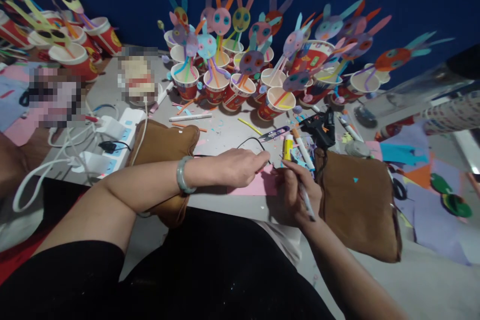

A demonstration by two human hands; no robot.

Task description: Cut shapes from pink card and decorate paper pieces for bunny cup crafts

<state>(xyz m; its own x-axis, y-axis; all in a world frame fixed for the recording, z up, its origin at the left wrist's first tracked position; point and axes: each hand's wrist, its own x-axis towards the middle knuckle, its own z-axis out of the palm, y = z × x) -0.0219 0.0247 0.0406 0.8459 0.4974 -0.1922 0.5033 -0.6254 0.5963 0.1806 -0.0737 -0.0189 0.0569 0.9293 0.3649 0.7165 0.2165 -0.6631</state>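
Between the right fingers (291, 182) sits a pen (307, 202).

Pink paper (252, 190) lies on a grey table (221, 141), near a pale grey pen (306, 202) with a dark end, a yellow glue stick (288, 149), purple snips (276, 133), a black glue gun (323, 131) and 2 plain brown cushions (358, 200). The paper cups (267, 112) are red with small multicoloured prints and white insides, and their long-eared figures (222, 21) mix pink, orange, yellow, light blue and purple against a dark blue wall (142, 0). The bracelet (182, 175) is pale grey-green, the clothing (210, 265) black, and the power strip (130, 122) white with light blue socket faces.
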